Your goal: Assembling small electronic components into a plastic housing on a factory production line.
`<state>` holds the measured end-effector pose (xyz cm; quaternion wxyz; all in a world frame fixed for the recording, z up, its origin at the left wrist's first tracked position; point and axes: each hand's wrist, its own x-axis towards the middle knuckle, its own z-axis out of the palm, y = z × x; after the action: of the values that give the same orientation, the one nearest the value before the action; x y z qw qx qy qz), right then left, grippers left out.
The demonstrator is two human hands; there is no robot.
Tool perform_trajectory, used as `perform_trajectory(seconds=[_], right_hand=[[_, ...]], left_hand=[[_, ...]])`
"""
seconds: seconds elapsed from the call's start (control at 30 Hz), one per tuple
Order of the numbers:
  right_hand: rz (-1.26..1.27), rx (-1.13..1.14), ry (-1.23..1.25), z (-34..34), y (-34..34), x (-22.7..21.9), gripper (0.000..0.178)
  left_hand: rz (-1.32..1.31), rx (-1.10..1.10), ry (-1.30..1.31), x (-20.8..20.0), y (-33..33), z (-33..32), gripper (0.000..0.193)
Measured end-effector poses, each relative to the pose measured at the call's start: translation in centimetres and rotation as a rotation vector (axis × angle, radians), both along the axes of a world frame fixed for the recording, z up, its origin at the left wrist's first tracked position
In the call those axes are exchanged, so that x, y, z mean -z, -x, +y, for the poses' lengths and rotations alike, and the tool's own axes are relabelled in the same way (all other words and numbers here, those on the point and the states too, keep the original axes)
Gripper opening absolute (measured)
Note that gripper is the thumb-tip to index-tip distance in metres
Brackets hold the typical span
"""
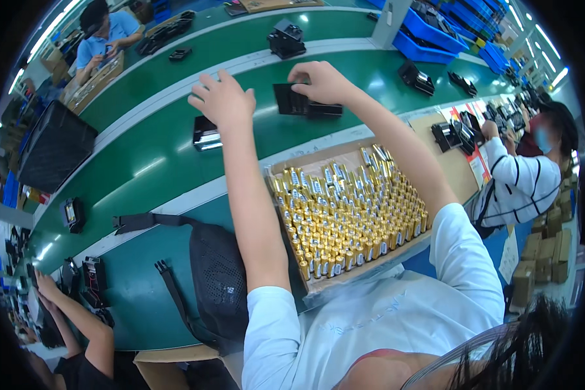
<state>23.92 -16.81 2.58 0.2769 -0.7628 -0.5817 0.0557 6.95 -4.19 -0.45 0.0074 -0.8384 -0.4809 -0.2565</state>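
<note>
My left hand (pixel 222 101) reaches over the green belt with its fingers spread and nothing in them. Just beneath it lies a black plastic case (pixel 206 135) with a shiny silvery strip, partly covered by my hand and wrist. My right hand (pixel 324 82) is bent round the edge of a flat black flap (pixel 288 99), thumb and fingers closed on it. That flap adjoins a black case body (pixel 325 111) on the belt, under my right hand. Between my forearms, a shallow cardboard tray (pixel 312 155) holds many upright gold batteries (pixel 351 218).
A black bag (pixel 218 279) with straps lies left of the tray. More black cases (pixel 287 40) sit along the belts. Blue bins (pixel 429 39) stand at the far right. Co-workers sit at far left (pixel 107 39), right (pixel 520 169) and lower left (pixel 88 331). A dark crate (pixel 57 146) stands left.
</note>
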Motion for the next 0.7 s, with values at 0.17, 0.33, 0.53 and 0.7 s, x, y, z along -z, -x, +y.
perform_trajectory(seconds=[0.17,0.33,0.53,0.7], right_hand=[[0.055,-0.034,-0.139,-4.4,1.1,-0.4,0.022],[-0.066,0.098,0.046,-12.0,3.2,-3.2,0.023],[-0.195,0.337,0.556,-17.6,2.6,-1.5,0.039],[-0.267,0.387,0.609,-18.2,1.0,0.4,0.043]], left_hand=[[-0.07,0.47,0.314,-0.2,-1.6,-0.7,0.052],[-0.113,0.63,0.738,-0.8,-2.2,-1.4,0.052],[-0.007,0.478,0.722,-1.2,-1.2,-1.1,0.048],[-0.065,0.518,0.864,-1.3,0.1,-0.1,0.045]])
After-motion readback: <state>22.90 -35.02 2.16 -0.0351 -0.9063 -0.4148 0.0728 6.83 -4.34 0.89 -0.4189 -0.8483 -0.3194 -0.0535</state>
